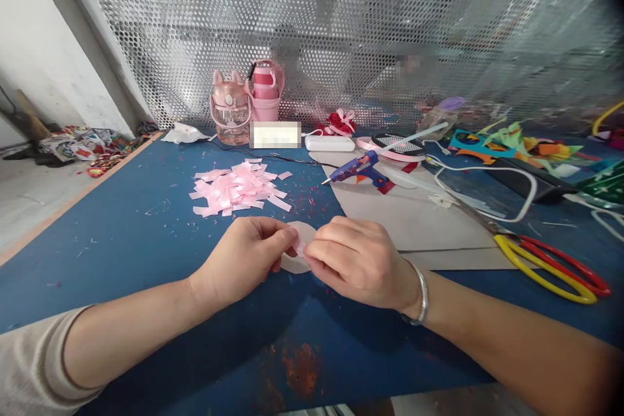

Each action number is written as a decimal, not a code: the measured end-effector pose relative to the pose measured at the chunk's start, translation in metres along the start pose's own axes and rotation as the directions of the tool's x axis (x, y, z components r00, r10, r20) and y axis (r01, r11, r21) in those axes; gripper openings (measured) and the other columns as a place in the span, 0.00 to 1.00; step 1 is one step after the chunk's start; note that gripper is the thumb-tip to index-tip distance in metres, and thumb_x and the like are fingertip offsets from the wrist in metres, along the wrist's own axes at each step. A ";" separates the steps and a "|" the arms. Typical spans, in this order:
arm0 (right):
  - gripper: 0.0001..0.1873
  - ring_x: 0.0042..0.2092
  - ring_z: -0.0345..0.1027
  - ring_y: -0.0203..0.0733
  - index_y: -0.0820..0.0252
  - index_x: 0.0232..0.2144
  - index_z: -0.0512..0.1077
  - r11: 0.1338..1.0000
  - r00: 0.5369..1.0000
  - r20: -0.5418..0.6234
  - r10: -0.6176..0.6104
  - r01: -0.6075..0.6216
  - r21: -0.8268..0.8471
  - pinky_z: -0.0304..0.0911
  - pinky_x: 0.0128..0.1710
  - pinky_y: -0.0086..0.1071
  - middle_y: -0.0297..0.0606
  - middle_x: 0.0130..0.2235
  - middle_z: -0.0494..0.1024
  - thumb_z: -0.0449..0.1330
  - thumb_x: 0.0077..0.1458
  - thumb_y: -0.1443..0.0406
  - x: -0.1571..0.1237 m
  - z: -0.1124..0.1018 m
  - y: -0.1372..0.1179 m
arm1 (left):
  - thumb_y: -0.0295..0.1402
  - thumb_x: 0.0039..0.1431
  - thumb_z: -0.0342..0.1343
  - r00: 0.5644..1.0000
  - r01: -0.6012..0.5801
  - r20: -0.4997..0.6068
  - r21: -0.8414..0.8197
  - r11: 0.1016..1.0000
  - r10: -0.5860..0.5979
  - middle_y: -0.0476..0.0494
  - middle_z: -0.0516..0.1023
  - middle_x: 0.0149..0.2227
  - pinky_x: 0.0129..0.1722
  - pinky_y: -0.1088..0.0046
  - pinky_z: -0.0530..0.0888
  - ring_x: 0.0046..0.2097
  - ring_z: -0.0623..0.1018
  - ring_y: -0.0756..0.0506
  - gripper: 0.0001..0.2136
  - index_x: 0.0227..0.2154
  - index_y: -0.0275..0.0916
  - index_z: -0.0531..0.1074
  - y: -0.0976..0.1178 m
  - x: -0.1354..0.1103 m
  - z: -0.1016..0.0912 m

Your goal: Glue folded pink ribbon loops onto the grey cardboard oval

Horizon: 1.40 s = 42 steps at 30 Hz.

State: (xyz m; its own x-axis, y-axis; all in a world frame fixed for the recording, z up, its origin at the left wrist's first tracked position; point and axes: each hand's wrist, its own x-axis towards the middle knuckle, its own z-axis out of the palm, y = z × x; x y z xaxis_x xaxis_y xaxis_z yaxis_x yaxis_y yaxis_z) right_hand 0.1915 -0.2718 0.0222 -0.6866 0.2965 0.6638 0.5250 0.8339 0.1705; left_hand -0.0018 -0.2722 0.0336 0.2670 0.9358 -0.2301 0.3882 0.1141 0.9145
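Note:
My left hand (244,257) and my right hand (358,263) meet at the middle of the blue table, fingertips almost together. Between them is a small pale pink ribbon piece (301,245), pinched at its two sides by thumbs and fingers. Behind and below it shows a whitish round disc (296,265), partly covered by my fingers; whether it is held or lies on the table I cannot tell. Just beyond my left hand lies a loose pile of cut pink ribbon pieces (236,188). A bracelet circles my right wrist.
A blue glue gun (353,168) rests on grey sheets (424,224), right of the ribbon pile. Scissors with red and yellow handles (548,270) lie at right, near a white cable (529,198). Pink bottles (231,114) stand at the back before a perforated metal screen (341,19).

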 end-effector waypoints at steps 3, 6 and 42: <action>0.10 0.28 0.64 0.36 0.60 0.26 0.73 0.997 0.998 -0.014 0.055 -0.054 0.048 0.59 0.28 0.30 0.36 0.26 0.75 0.57 0.61 0.70 -0.001 0.001 0.000 | 0.41 0.58 0.53 0.998 -0.058 -0.019 0.000 0.998 0.058 0.54 0.65 0.16 0.18 0.77 0.60 0.19 0.63 0.53 0.15 0.22 0.38 0.74 0.002 -0.002 0.002; 0.10 0.29 0.65 0.36 0.60 0.27 0.72 0.995 0.996 -0.029 0.090 -0.088 0.056 0.60 0.30 0.30 0.36 0.27 0.75 0.56 0.61 0.69 -0.002 0.002 0.001 | 0.40 0.58 0.53 0.996 -0.086 -0.016 0.017 0.996 0.086 0.53 0.67 0.17 0.19 0.77 0.60 0.19 0.63 0.52 0.14 0.24 0.37 0.75 0.003 -0.004 0.003; 0.08 0.29 0.62 0.30 0.60 0.35 0.71 0.110 0.662 0.376 0.649 -0.570 0.814 0.61 0.27 0.24 0.31 0.30 0.71 0.62 0.56 0.62 0.008 0.000 -0.003 | 0.41 0.50 0.67 0.986 -0.161 -0.103 -0.409 0.898 0.130 0.53 0.72 0.21 0.21 0.80 0.61 0.22 0.62 0.55 0.11 0.29 0.38 0.81 -0.004 -0.005 0.014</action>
State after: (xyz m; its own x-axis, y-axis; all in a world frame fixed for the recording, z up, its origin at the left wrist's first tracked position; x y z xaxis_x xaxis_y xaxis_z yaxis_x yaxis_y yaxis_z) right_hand 0.1846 -0.2714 0.0267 -0.3029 0.9122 0.2760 0.0398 0.3014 -0.9527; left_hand 0.0075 -0.2814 0.0267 0.2230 0.9720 -0.0742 -0.0552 0.0886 0.9945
